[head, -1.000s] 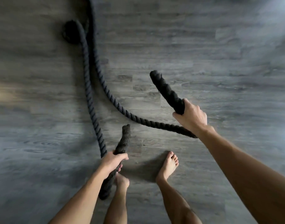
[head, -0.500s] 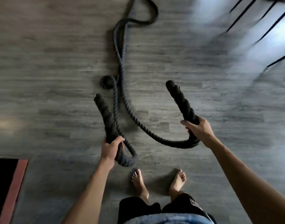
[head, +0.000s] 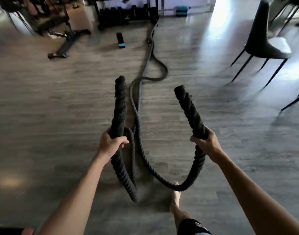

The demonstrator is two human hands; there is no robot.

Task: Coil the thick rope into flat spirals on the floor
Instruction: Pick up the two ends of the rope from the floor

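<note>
A thick black rope (head: 137,106) runs doubled along the grey wood floor from a rack at the back toward me. My left hand (head: 111,143) grips one rope end, whose stub (head: 119,102) stands upright above my fist. My right hand (head: 205,143) grips the other end stub (head: 189,109), which tilts up and left. Below each hand the rope hangs in a loop down to the floor near my bare foot (head: 176,195). The picture is blurred by motion.
A dark chair (head: 262,43) with thin legs stands at the right. A black exercise-machine base (head: 67,43) and a small black-and-teal block (head: 120,40) lie at the back left. A dark rack (head: 128,12) lines the far wall. A red-edged mat corner (head: 18,231) shows bottom left.
My head has tilted up, bringing the room's far end into view. Both hands have risen and drawn closer together, lifting the rope ends upright; the loops now hang lower by my feet.
</note>
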